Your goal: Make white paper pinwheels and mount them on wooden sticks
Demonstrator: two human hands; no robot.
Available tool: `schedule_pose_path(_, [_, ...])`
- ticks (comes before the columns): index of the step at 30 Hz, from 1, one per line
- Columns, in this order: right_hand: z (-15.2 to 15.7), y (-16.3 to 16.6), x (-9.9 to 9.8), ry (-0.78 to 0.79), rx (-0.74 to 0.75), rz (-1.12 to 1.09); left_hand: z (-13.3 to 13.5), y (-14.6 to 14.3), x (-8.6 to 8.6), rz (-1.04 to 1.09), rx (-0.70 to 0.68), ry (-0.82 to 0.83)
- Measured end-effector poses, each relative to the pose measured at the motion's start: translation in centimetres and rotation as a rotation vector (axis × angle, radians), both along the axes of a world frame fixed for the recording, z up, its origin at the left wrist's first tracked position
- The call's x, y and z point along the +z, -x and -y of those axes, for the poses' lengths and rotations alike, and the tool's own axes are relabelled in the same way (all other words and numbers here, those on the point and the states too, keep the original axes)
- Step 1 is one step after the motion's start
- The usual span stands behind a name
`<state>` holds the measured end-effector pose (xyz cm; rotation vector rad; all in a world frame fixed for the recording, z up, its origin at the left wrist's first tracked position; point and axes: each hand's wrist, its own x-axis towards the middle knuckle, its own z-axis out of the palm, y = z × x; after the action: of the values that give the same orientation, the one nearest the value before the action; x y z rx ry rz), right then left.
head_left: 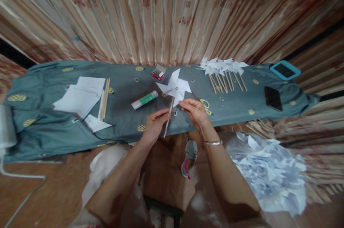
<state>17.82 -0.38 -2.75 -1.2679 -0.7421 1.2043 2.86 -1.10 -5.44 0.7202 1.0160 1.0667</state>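
Observation:
A white paper pinwheel (176,86) on a thin wooden stick is held up over the table's near edge, with a small pin at its centre. My left hand (156,122) pinches the stick below the blades. The fingertips of my right hand (195,110) are closed on the lowest blade. Just left of the pinwheel lies a green and white glue stick (145,100). A small red box (157,74) with its flap up sits behind it. Scissors with a yellow-green handle (205,103) rest beside my right hand, partly hidden by it.
Several finished pinwheels (223,66) lie at the back right. White paper sheets (80,95) and wooden sticks (106,99) are at left. A phone (273,98) and a blue-framed device (285,70) lie at right. Below stands a clear bag of paper pieces (268,170).

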Motion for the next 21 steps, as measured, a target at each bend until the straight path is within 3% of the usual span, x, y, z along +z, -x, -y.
schedule_pose_path(7, [0.2,0.8,0.1,-0.013,0.039,0.019,0.0,0.0,-0.1,-0.004,-0.011,-0.025])
schedule_pose_path(12, [0.3,-0.8,0.7,0.02,0.041,0.161,-0.1,0.0,-0.1,0.024,0.003,0.003])
schedule_pose_path(14, [0.3,-2.0,0.9,0.023,-0.018,0.158,0.0,0.0,-0.1,0.042,0.004,0.015])
schedule_pose_path(19, [-0.1,-4.3,1.1,-0.077,-0.325,0.028,0.3,0.0,0.3,0.048,-0.033,0.046])
schedule_pose_path(21, [-0.3,-4.5,1.1,-0.09,-0.335,-0.005,0.6,0.0,0.5,0.045,-0.068,0.052])
